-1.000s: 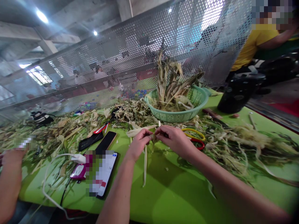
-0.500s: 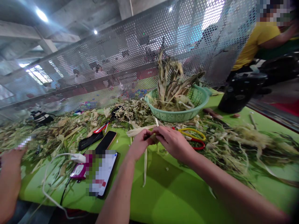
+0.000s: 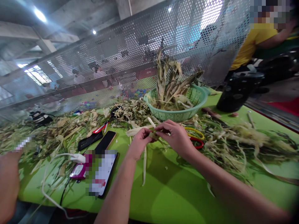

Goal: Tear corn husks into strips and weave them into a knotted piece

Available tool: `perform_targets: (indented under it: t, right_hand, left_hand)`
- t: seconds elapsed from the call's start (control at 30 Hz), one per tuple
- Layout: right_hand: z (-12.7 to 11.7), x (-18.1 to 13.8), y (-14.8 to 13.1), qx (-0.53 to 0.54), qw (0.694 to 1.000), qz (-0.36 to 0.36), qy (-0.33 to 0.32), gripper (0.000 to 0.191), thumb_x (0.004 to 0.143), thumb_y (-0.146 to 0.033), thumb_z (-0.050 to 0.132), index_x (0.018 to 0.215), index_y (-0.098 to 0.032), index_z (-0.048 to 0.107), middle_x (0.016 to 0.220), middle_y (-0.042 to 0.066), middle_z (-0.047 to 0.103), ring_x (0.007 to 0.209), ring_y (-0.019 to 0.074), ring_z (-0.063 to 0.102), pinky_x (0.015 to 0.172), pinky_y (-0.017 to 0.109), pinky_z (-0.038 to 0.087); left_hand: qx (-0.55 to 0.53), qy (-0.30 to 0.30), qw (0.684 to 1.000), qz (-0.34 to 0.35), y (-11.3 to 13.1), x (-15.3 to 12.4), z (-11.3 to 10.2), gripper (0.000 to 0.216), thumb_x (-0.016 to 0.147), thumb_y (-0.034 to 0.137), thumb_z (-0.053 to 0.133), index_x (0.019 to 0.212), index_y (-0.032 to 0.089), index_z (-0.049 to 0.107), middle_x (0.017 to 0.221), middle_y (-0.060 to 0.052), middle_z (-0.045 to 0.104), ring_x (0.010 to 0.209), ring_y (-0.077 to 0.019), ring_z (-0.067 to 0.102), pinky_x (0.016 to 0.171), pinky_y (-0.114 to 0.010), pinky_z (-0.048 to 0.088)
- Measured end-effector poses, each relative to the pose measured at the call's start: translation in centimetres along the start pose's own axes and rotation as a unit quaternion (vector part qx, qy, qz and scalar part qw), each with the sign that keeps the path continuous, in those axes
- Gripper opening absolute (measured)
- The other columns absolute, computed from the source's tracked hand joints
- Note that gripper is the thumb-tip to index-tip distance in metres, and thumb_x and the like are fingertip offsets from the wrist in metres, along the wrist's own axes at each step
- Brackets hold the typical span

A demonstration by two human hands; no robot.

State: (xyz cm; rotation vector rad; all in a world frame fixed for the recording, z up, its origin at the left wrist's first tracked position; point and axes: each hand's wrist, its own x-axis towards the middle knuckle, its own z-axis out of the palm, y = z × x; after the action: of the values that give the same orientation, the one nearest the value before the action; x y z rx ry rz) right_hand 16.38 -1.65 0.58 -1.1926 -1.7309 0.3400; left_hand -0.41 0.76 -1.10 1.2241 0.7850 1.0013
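Note:
My left hand and my right hand meet over the green table, both pinched on a small folded piece of dried leaf. A pale leaf strip hangs from that piece down to the table. Just behind my right hand lie scissors with yellow and red handles. A teal plastic basket filled with dried leaves stands behind my hands.
Heaps of dried leaves cover the back and right of the table. Phones, a charger cable and red-handled scissors lie at the left. Another person's arm is far left; a person in yellow sits far right. A perforated metal screen runs behind.
My hands have kept working the leaf piece, the right fingers shifting slightly over it. The view drifted a little. The arm at the left has dropped lower.

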Motion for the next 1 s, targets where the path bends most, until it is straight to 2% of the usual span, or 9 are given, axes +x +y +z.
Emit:
perform_targets:
  t: [0.1,0.2,0.3,0.4,0.47,0.57,0.63,0.83,1.0]
  right_hand:
    - [0.1,-0.1,-0.4,-0.024,0.998,-0.042,-0.032,0.015,0.083,-0.014,0.06,0.087,-0.021,0.073,0.087,0.006,0.066,0.081,0.0196,0.062,0.074,0.03,0.047]
    - [-0.2,-0.1,-0.9,-0.02,0.997,-0.065,-0.022,0.018,0.085,-0.014,0.057,0.095,-0.021,0.07,0.094,0.006,0.067,0.086,0.0195,0.061,0.077,0.03,0.047]
    - [-0.5,-0.2,-1.4,-0.002,0.999,-0.032,0.034,0.013,0.085,-0.017,0.058,0.094,-0.021,0.067,0.095,0.006,0.064,0.075,0.0163,0.059,0.069,0.027,0.046]
    - [0.2,-0.5,-1.2,0.014,1.0,0.02,0.004,0.007,0.085,-0.023,0.06,0.082,-0.02,0.065,0.08,0.003,0.063,0.069,0.0162,0.057,0.064,0.027,0.043]
    - [1.2,-0.8,-0.5,0.038,0.996,0.063,-0.049,0.011,0.085,-0.028,0.062,0.08,-0.019,0.065,0.078,0.003,0.065,0.072,0.0177,0.059,0.065,0.028,0.043]
    - [3.1,-1.2,0.9,0.13,0.976,0.135,-0.111,0.022,0.084,-0.038,0.062,0.092,-0.019,0.067,0.086,0.004,0.07,0.076,0.0189,0.062,0.068,0.028,0.044]
    - [3.9,-1.3,1.7,0.187,0.962,0.154,-0.129,0.027,0.083,-0.042,0.061,0.089,-0.017,0.067,0.082,0.004,0.069,0.072,0.0177,0.059,0.065,0.028,0.044]
    - [3.6,-1.2,1.9,0.188,0.962,0.171,-0.1,0.028,0.081,-0.042,0.06,0.068,-0.018,0.056,0.062,-0.003,0.05,0.057,0.011,0.041,0.052,0.023,0.032]
    - [3.0,-1.1,1.5,0.149,0.972,0.148,-0.104,0.027,0.081,-0.041,0.058,0.067,-0.019,0.053,0.063,-0.003,0.048,0.06,0.0119,0.042,0.054,0.024,0.032]
  left_hand:
    - [0.007,-0.015,1.0,-0.015,-0.1,0.0,0.4,0.023,0.068,0.021,0.074,0.085,0.014,0.06,0.079,0.0,0.062,0.076,-0.0115,0.056,0.077,-0.027,0.045]
    - [-0.023,0.017,1.0,-0.006,-0.2,0.2,0.5,0.022,0.065,0.017,0.073,0.083,0.014,0.061,0.077,0.001,0.062,0.074,-0.0111,0.056,0.075,-0.025,0.044]
    - [-0.102,0.089,0.991,0.012,-0.4,0.7,0.3,0.024,0.063,0.019,0.074,0.083,0.015,0.061,0.078,0.001,0.064,0.072,-0.0103,0.059,0.075,-0.025,0.044]
    - [-0.17,0.139,0.975,0.021,-0.5,0.9,0.3,0.028,0.061,0.018,0.076,0.084,0.016,0.06,0.081,0.001,0.066,0.073,-0.0106,0.061,0.077,-0.025,0.045]
    - [-0.192,0.137,0.971,0.021,-0.5,0.9,0.6,0.03,0.062,0.017,0.075,0.087,0.016,0.06,0.084,0.001,0.068,0.077,-0.0121,0.063,0.079,-0.026,0.045]
    - [-0.205,0.115,0.972,0.019,-0.6,0.5,1.3,0.029,0.065,0.016,0.074,0.09,0.017,0.06,0.086,0.0,0.068,0.081,-0.014,0.064,0.082,-0.028,0.046]
    - [-0.207,0.105,0.972,0.021,-0.6,0.3,1.6,0.029,0.065,0.015,0.074,0.09,0.017,0.06,0.086,0.0,0.068,0.083,-0.0144,0.064,0.085,-0.029,0.046]
    - [-0.188,0.089,0.978,-0.003,-0.1,0.2,1.1,0.037,0.064,0.016,0.077,0.097,0.015,0.063,0.091,-0.003,0.069,0.086,-0.0162,0.064,0.087,-0.032,0.046]
    - [-0.169,0.065,0.983,-0.011,0.0,0.1,0.9,0.04,0.064,0.023,0.081,0.1,0.014,0.067,0.098,-0.006,0.071,0.096,-0.0202,0.063,0.094,-0.035,0.043]
